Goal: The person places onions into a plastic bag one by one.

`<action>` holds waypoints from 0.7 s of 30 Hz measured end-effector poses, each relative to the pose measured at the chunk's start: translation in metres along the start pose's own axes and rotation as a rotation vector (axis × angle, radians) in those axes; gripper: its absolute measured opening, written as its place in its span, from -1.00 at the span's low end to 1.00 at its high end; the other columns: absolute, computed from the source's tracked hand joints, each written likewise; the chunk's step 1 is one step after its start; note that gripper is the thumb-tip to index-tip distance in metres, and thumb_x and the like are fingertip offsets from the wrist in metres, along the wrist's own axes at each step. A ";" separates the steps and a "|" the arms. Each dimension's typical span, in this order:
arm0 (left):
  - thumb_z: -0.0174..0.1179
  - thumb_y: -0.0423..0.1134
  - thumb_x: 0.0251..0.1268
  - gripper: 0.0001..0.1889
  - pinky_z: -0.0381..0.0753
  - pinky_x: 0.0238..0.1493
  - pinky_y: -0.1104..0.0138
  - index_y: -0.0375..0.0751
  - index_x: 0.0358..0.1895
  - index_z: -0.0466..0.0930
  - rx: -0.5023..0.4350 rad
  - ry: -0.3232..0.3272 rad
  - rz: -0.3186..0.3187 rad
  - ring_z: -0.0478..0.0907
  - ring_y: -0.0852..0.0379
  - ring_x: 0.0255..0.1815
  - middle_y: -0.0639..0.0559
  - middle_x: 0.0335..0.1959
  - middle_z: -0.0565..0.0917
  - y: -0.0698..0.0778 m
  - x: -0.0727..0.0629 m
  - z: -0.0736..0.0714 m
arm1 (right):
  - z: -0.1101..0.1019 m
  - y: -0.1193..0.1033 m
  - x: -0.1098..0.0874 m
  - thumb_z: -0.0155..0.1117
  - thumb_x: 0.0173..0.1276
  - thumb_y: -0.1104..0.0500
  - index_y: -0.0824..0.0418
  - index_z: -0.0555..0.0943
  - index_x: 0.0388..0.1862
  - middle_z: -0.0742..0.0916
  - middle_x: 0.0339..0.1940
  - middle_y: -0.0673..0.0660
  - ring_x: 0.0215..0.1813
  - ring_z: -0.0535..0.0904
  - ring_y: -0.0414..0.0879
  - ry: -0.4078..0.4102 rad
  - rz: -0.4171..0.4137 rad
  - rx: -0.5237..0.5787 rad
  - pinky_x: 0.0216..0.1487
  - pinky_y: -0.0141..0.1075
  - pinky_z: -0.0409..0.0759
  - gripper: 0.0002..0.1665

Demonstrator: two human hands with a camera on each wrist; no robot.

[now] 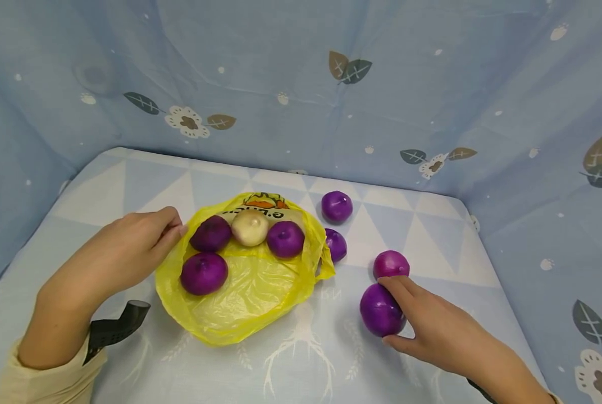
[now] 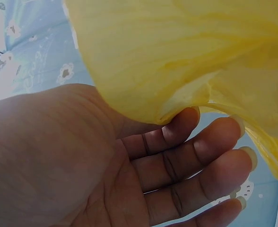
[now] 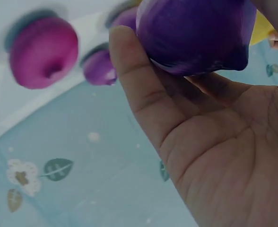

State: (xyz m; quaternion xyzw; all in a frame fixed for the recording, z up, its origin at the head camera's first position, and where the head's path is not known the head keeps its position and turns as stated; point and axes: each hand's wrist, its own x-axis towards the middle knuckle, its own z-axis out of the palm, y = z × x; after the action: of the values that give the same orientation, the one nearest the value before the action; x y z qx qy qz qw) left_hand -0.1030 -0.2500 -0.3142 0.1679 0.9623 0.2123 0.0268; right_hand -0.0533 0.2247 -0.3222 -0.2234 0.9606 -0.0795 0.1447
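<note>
A yellow plastic bag (image 1: 250, 292) lies with its mouth spread wide. Inside it are three purple onions and a pale onion (image 1: 250, 228). My left hand (image 1: 129, 247) pinches the bag's left rim between thumb and index finger; in the left wrist view the other fingers (image 2: 214, 175) are loosely bent below the plastic. To the right of the bag, my right hand (image 1: 434, 325) grips a purple onion (image 1: 380, 310), thumb on the near side and fingers on the far side. The right wrist view shows that held onion (image 3: 195, 35) with a pointed tip.
Just behind the held onion sits a reddish-purple onion (image 1: 391, 265). Two more purple onions rest by the bag's right side, one farther back (image 1: 337, 207) and one partly hidden by the bag (image 1: 336, 245). A blue patterned curtain (image 1: 301, 84) hangs behind the cloth-covered table (image 1: 144, 359).
</note>
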 end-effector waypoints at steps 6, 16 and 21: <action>0.00 -0.19 0.72 -0.80 0.28 -0.44 0.26 -0.11 -0.21 0.47 -0.001 0.003 0.002 0.29 0.15 -0.50 0.11 -0.54 0.34 0.001 0.001 0.000 | -0.013 -0.012 0.011 0.72 0.11 -0.09 0.22 0.40 0.49 0.54 0.36 0.12 0.10 0.70 0.03 0.080 -0.126 -0.076 -0.01 -0.07 0.73 0.06; 0.01 -0.20 0.71 -0.81 0.29 -0.43 0.24 -0.12 -0.21 0.47 0.004 0.004 -0.003 0.30 0.14 -0.49 0.11 -0.53 0.34 0.000 0.001 0.000 | -0.036 -0.030 0.041 0.62 0.24 -0.16 0.23 0.35 0.53 0.55 0.36 0.10 0.09 0.69 -0.10 0.110 -0.256 -0.075 0.03 -0.17 0.72 0.04; 0.01 -0.19 0.71 -0.81 0.29 -0.43 0.25 -0.12 -0.21 0.48 0.001 -0.001 -0.010 0.30 0.15 -0.49 0.11 -0.53 0.35 -0.001 0.000 0.000 | -0.048 -0.040 0.061 0.59 0.29 -0.18 0.21 0.32 0.52 0.60 0.33 0.10 0.07 0.70 -0.10 0.120 -0.338 -0.042 0.03 -0.17 0.72 0.01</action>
State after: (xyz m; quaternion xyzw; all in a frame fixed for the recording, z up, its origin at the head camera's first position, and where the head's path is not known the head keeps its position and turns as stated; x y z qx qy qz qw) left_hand -0.1034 -0.2503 -0.3146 0.1634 0.9632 0.2116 0.0283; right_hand -0.1046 0.1657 -0.2832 -0.3794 0.9178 -0.0961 0.0669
